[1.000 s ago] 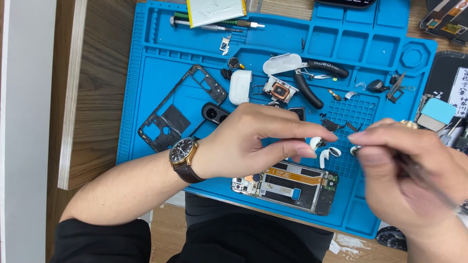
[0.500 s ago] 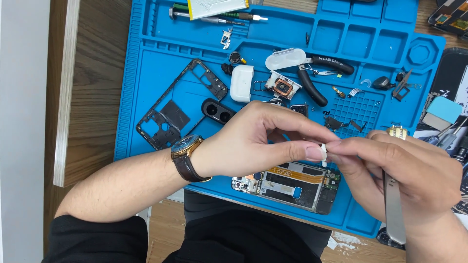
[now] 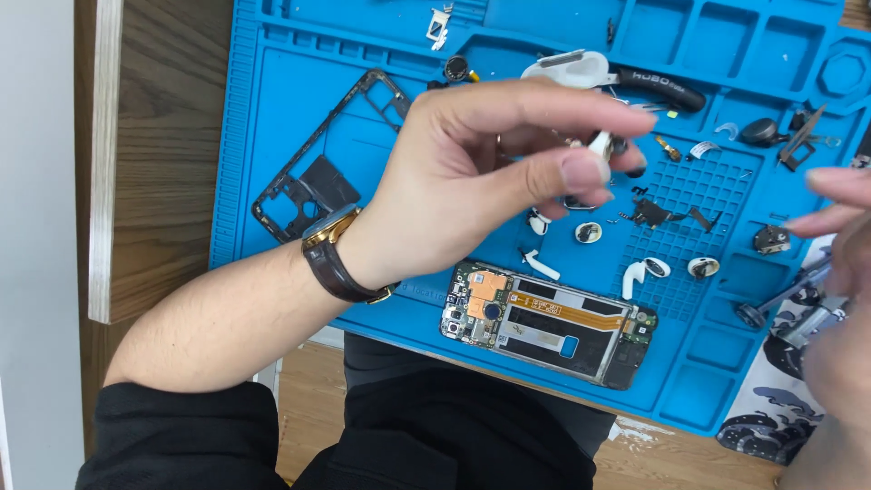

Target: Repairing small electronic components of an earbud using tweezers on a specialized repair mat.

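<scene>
White earbud piece [image 3: 601,143], upright, pinched by left hand [image 3: 472,172]; right hand [image 3: 839,272] loosely open.

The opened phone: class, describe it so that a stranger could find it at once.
Start at the blue work mat on the wooden table. Along its near edge, just below the left hand, lies the opened phone. It alone is a full rectangle of circuit boards crossed by an orange ribbon; the black frame nearby is hollow.

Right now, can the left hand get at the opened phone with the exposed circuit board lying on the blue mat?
Probably yes: the left hand hovers just above the opened phone, nothing lies between, but its fingertips pinch a small white part.
</scene>
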